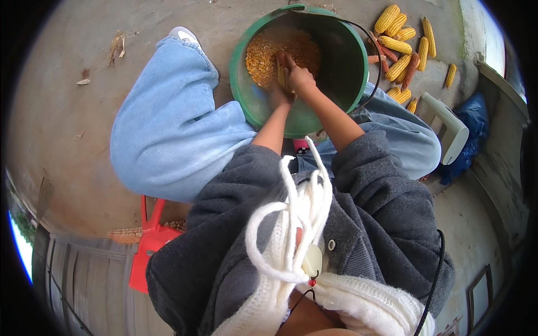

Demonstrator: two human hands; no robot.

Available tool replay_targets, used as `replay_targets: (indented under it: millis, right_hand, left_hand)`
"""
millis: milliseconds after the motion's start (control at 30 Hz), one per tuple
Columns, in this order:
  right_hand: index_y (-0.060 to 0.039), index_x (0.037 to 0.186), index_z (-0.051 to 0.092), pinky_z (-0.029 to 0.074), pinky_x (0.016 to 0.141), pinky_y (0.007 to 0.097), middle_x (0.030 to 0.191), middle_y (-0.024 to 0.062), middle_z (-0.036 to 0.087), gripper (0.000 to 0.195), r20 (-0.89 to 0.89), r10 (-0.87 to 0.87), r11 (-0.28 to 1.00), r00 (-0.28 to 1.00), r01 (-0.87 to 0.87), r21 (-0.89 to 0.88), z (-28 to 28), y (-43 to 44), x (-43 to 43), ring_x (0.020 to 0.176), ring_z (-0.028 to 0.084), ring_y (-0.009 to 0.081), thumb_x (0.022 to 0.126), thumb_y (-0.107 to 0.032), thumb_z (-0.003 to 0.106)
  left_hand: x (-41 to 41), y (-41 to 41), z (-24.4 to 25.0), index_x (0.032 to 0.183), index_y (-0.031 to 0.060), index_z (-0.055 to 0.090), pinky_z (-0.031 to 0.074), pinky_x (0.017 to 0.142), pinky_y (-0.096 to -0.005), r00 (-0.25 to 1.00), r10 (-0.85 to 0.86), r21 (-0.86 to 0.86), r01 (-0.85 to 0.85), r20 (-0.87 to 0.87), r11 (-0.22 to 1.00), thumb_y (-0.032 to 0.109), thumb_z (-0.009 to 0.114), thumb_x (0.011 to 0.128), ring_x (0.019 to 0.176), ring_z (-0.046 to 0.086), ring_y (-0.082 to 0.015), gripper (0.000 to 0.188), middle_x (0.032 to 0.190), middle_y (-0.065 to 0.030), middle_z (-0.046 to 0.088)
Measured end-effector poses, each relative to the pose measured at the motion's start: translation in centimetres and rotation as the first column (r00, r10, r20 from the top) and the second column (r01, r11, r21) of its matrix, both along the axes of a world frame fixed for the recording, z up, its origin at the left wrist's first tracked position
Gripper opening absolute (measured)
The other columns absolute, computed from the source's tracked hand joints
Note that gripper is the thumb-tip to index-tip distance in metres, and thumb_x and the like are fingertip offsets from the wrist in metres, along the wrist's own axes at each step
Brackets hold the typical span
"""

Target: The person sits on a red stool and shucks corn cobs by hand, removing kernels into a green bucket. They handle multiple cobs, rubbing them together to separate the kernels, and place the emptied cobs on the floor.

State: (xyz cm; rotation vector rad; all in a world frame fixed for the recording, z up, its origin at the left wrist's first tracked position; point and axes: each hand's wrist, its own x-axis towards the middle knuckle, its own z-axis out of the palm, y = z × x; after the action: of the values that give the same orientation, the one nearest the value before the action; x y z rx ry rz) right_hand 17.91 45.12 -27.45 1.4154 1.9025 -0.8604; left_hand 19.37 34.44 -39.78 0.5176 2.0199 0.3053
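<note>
A green plastic bucket (pixel 236 80) stands between my knees, its floor partly covered with loose yellow corn kernels (pixel 262 54). Inside it, my left hand (pixel 280 95) grips the lower end of a corn cob (pixel 282 77) held roughly upright over the kernels. My right hand (pixel 301 78) is pressed against the same cob from the right, fingers bent around its upper part. A reddish shape shows at the right fingertips; whether it is a bare cob or part of the hand is unclear. My hands hide much of the held cob.
Several yellow corn cobs (pixel 395 44) and reddish stripped cobs (pixel 410 70) lie on the concrete floor right of the bucket. The bucket's wire handle (pixel 380 63) hangs over its right rim. Red (pixel 141 260) and pale green (pixel 456 140) plastic pieces flank me; a blue bag (pixel 475 117) lies right.
</note>
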Motion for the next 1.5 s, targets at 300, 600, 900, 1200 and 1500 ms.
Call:
replay_targets:
  millis: [300, 600, 900, 1200, 1500]
  right_hand:
    - [-0.0263, 0.126, 0.022, 0.042, 0.074, 0.0436, 0.087, 0.0253, 0.054, 0.049, -0.04, -0.043, 0.99, 0.998, 0.037, -0.137, 4.2, -1.3, 4.0, 0.081, 0.053, 0.0391, 0.081, -0.033, 0.037]
    - [-0.0239, 0.127, 0.022, 0.043, 0.073, 0.0415, 0.089, 0.0224, 0.055, 0.049, -0.018, 0.048, 0.999, 0.999, -0.048, -0.001, 1.9, -0.1, -0.1, 0.083, 0.054, 0.0358, 0.081, -0.032, 0.037]
    - [-0.0293, 0.126, 0.023, 0.04, 0.079, 0.0431, 0.096, 0.0231, 0.053, 0.05, -0.143, -0.068, 0.99, 0.987, 0.049, -0.133, 1.5, -1.1, 7.1, 0.089, 0.052, 0.0371, 0.079, -0.035, 0.038]
    - [-0.0292, 0.125, 0.025, 0.043, 0.07, 0.0458, 0.083, 0.024, 0.055, 0.046, -0.009, 0.024, 0.999, 1.0, -0.023, 0.049, 2.0, -0.5, 5.6, 0.075, 0.053, 0.0399, 0.081, -0.033, 0.039]
    - [-0.034, 0.124, 0.024, 0.044, 0.067, 0.0461, 0.079, 0.0229, 0.056, 0.045, 0.006, 0.156, 0.987, 0.988, -0.156, 0.044, 4.3, -0.8, 4.8, 0.072, 0.054, 0.0391, 0.081, -0.033, 0.038]
  left_hand:
    - [-2.4, 1.7, 7.3, 0.103, 0.0015, 0.038, 0.04, 0.078, -0.0388, 0.975, 0.218, -0.057, -0.215, 0.049, 0.975, 0.03, 0.063, 0.062, 0.095, 0.048, -0.0347, 0.056, 0.102, -0.0213, 0.049]
    - [-2.7, 2.2, 8.2, 0.099, 0.0009, 0.038, 0.043, 0.072, -0.0388, 0.966, 0.229, -0.112, -0.217, 0.118, 0.97, 0.025, 0.068, 0.057, 0.087, 0.052, -0.0339, 0.056, 0.095, -0.0203, 0.053]
    - [-1.8, 1.8, 6.2, 0.101, 0.0006, 0.041, 0.04, 0.079, -0.0383, 0.949, 0.295, -0.064, -0.289, 0.114, 0.955, 0.026, 0.068, 0.057, 0.094, 0.048, -0.034, 0.058, 0.101, -0.021, 0.049]
    - [-1.5, 2.3, 5.8, 0.097, -0.002, 0.046, 0.042, 0.078, -0.0368, 0.895, 0.393, -0.113, -0.377, 0.21, 0.919, 0.022, 0.066, 0.057, 0.09, 0.051, -0.0325, 0.051, 0.096, -0.022, 0.052]
    - [-1.3, 1.8, 5.9, 0.099, 0.0014, 0.043, 0.041, 0.079, -0.0376, 0.943, 0.298, -0.102, -0.286, 0.146, 0.953, 0.023, 0.065, 0.059, 0.093, 0.05, -0.0325, 0.05, 0.099, -0.0204, 0.051]
